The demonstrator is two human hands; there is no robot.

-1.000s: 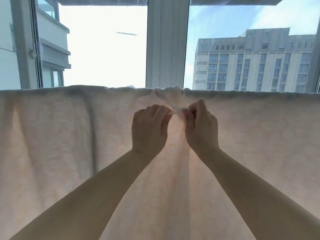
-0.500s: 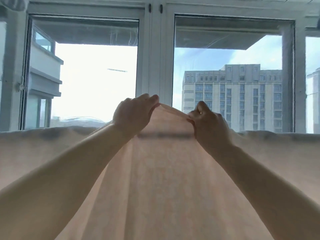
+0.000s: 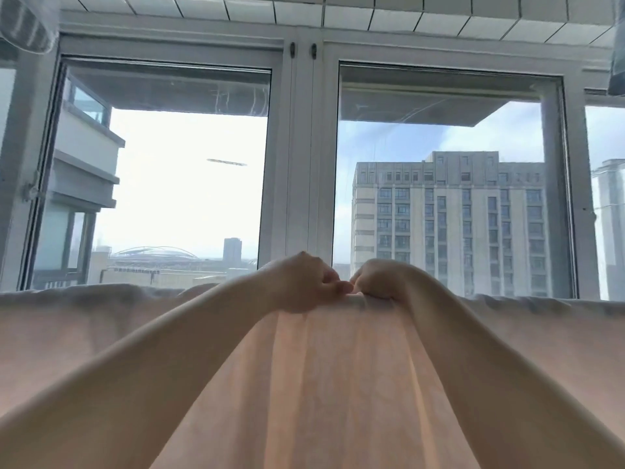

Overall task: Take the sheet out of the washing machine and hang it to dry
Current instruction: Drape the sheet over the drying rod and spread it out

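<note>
A pale pink sheet [image 3: 321, 384] hangs across the whole width of the view, draped over a line or rail that it hides. Its top fold runs level at about two thirds of the way down. My left hand [image 3: 301, 284] and my right hand [image 3: 378, 279] sit side by side at the middle of that top fold. Both are closed on a bunch of the fabric, knuckles up, thumbs nearly touching. The cloth fans out in long pleats from the gripped spot down toward me. The washing machine is out of sight.
Straight behind the sheet stands a wall of large windows with a white centre mullion [image 3: 301, 164]. A tall building [image 3: 449, 225] shows through the right pane. A tiled ceiling [image 3: 338, 11] is overhead, with something mesh-wrapped [image 3: 23, 25] at the top left corner.
The view has tilted upward, showing more window and ceiling. My hands have lifted the middle of the sheet up, then brought it down onto the top fold, closing together.
</note>
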